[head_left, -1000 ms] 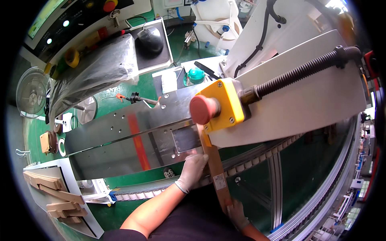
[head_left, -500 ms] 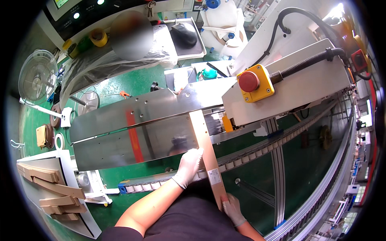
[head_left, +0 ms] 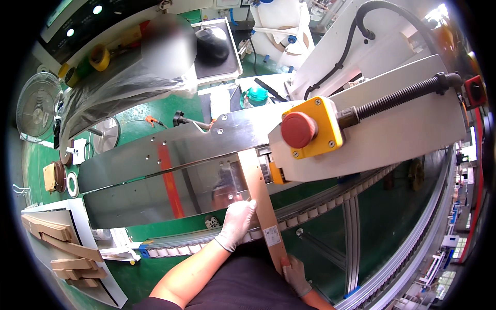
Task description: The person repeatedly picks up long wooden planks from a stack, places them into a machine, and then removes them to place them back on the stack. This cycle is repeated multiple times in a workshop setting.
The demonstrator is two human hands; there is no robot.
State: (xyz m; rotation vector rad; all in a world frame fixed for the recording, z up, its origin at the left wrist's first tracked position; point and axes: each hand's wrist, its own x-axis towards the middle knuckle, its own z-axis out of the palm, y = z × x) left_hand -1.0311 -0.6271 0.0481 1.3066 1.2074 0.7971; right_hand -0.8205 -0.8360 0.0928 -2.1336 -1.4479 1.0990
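A long, narrow brown cardboard box (head_left: 262,209) with a white label lies slantwise in front of me. Its far end rests on the steel machine bed (head_left: 124,178), beside the opening under the white machine housing (head_left: 372,124). My left hand (head_left: 238,222), in a white glove, is closed on the box's left edge near the middle. Down at the near end, my right hand (head_left: 296,276), also gloved, grips the box by its right side. The undersides of both hands' grips are hidden.
A red emergency button (head_left: 298,129) on a yellow case sits on the housing. Below the bed runs a roller conveyor (head_left: 181,249). Several folded brown cartons (head_left: 67,253) lie on a white board at left. A fan (head_left: 39,107) stands at far left; a black mouse (head_left: 213,44) lies beyond.
My view has shifted, so the housing and button appear larger and farther left. Both hands keep hold of the box, whose far end stays by the opening.
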